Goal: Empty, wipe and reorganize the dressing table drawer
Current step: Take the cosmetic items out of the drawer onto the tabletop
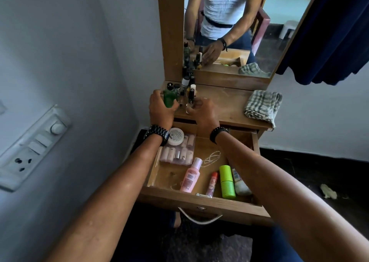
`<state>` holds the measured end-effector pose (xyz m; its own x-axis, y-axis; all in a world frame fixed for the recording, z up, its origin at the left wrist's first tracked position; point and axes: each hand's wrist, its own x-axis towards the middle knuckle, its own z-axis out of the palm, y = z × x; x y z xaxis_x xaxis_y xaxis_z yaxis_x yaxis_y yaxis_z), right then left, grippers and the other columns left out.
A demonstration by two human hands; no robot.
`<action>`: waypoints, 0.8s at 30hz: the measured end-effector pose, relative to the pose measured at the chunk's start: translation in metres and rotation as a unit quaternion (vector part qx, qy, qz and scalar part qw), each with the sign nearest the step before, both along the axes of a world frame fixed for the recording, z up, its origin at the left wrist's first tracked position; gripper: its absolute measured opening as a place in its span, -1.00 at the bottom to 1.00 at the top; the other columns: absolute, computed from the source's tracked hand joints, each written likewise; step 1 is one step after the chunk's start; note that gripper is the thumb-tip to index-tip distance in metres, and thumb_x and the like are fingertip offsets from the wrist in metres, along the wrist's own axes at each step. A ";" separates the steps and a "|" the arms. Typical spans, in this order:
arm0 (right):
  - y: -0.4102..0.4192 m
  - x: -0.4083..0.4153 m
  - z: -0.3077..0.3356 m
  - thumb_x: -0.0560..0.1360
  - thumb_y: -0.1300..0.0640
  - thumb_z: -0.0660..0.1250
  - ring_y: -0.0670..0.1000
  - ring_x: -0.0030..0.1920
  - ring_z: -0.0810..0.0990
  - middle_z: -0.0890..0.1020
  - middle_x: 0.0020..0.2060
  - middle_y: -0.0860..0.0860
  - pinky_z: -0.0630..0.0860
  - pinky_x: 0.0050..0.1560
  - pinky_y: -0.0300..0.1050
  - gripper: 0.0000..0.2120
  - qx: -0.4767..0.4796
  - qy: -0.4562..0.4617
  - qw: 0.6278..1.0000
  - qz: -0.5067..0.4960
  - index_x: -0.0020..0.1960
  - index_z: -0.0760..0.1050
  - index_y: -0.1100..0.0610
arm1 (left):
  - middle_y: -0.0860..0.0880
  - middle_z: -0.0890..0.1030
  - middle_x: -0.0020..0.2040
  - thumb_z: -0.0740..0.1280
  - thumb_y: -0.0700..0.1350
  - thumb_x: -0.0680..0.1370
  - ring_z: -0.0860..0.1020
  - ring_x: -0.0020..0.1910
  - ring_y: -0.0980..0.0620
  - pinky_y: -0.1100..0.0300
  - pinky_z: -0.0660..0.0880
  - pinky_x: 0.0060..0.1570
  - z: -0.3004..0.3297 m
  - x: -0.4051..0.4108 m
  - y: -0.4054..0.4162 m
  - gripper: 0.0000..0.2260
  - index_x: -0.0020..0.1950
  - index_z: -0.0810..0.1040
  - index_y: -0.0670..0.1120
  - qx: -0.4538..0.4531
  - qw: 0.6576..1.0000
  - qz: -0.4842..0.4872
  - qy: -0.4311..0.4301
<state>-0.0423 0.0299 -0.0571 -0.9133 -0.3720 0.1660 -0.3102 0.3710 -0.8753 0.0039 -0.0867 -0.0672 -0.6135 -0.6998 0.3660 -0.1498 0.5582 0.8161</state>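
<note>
The wooden drawer [199,203] stands pulled out below the dressing table top [225,106]. Inside lie a pink bottle [189,177], a lime green container [227,182], a small red-capped tube [212,183], a white bottle [239,184], a round white jar [175,136], a clear pack of pink rollers [179,152] and a loop of cord [211,158]. My left hand [161,110] grips a dark green bottle [169,99] over the top's left end. My right hand [201,111] is curled around a small clear bottle [188,107] beside a cluster of small bottles [185,88].
A folded checked cloth [261,106] lies on the right end of the table top. A mirror [229,26] rises behind. A switch panel [34,148] is on the left wall, close to the table. A dark curtain [329,32] hangs at the right.
</note>
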 end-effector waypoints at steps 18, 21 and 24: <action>0.082 0.045 -0.050 0.38 0.42 0.33 -0.16 -0.26 0.57 0.64 -0.22 0.06 0.55 -0.06 -0.28 -0.79 0.110 -0.075 0.989 0.059 -0.02 0.59 0.25 | -0.11 0.60 -0.08 0.42 -0.11 0.44 0.53 -0.11 -0.04 0.17 0.44 -0.14 -0.044 0.063 0.059 -0.84 -0.10 0.52 -0.16 0.038 0.913 -0.200 -0.354; 0.087 0.055 -0.064 0.41 0.28 0.41 -0.11 -0.05 0.64 0.66 -0.09 0.09 0.53 0.05 -0.22 -0.74 0.234 -0.108 0.962 0.093 0.09 0.56 0.27 | -0.16 0.60 -0.11 0.40 -0.04 0.47 0.54 -0.19 -0.08 0.20 0.39 -0.32 -0.050 0.068 0.067 -0.82 -0.15 0.49 -0.14 0.003 0.844 -0.253 -0.473; 0.082 0.064 -0.074 0.42 0.25 0.42 0.19 0.06 0.62 0.63 0.06 0.22 0.54 0.13 0.14 -0.77 0.239 -0.207 0.941 0.116 0.05 0.49 0.15 | -0.15 0.61 -0.03 0.39 -0.03 0.48 0.57 -0.15 -0.08 0.17 0.45 -0.28 -0.053 0.070 0.072 -0.75 0.00 0.51 -0.18 0.004 0.832 -0.253 -0.494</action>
